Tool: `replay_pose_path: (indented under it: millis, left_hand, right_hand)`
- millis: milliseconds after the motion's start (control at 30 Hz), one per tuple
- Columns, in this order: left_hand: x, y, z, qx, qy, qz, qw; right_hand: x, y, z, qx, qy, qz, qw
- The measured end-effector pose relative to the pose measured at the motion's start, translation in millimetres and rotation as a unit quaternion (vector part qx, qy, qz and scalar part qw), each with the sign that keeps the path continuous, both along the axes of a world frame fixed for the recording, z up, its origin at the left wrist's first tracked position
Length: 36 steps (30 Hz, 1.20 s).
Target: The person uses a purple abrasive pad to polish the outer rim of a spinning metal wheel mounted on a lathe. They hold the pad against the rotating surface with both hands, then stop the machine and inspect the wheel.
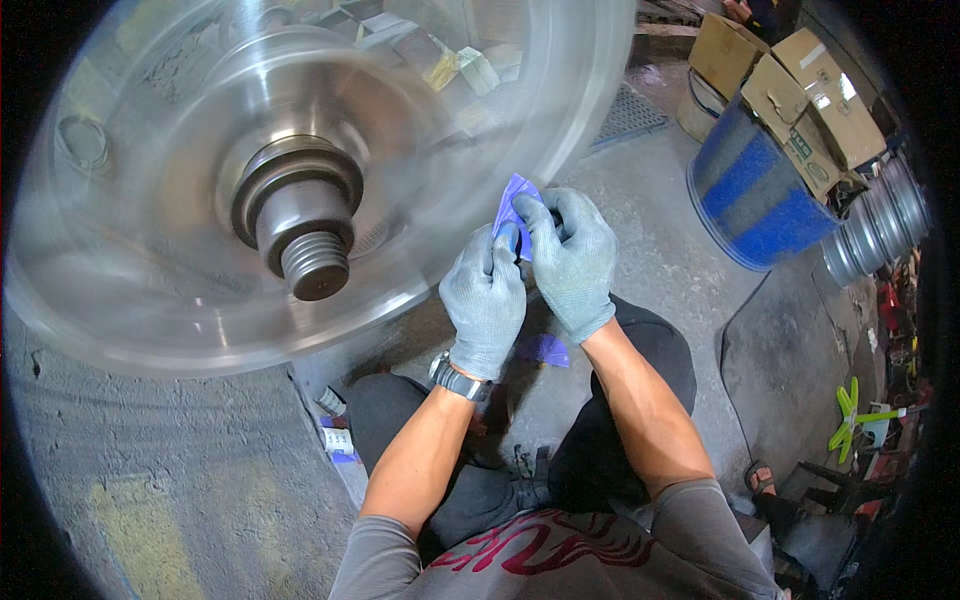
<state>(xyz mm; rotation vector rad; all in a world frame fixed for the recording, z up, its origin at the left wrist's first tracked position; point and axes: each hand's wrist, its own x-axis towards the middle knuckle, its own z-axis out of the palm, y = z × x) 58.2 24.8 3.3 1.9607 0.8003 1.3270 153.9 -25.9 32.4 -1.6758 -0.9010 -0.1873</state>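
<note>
Both my hands wear grey knit gloves and meet in front of me at a folded purple sheet (514,196), possibly abrasive paper. My left hand (487,296) grips its lower edge, with a watch on that wrist. From the right, my right hand (576,251) pinches it between thumb and fingers. Just left of my hands is a large metal wheel (390,300), blurred by spinning. At its centre a steel shaft (304,202) sticks out, ending in a thread. Another purple piece (551,350) lies below my hands, between my knees.
A blue drum (750,195) bearing open cardboard boxes (832,97) stands at the right. Beside it are ribbed metal cylinders (877,225). A bright green star-shaped object (847,420) is at the far right. Another person's sandalled foot (761,478) shows lower right.
</note>
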Motion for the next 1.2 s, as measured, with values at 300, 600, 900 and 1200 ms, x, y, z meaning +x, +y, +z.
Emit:
replay_pose_path:
  millis: [300, 600, 900, 1200]
  left_hand:
    - [2, 1, -3, 0.024, -0.002, 0.000, 1.000]
    - [3, 0, -6, -0.002, 0.002, -0.004, 1.000]
    - [6, 0, -9, 0.003, 0.004, -0.003, 1.000]
    - [8, 0, -11, 0.007, 0.014, 0.004, 1.000]
  right_hand:
    - [3, 1, -6, 0.002, 0.003, 0.009, 1.000]
    - [4, -1, -5, 0.002, 0.008, 0.011, 1.000]
    - [5, -3, -6, -0.001, 0.028, 0.011, 1.000]
    - [5, -5, -7, 0.000, 0.041, 0.014, 0.999]
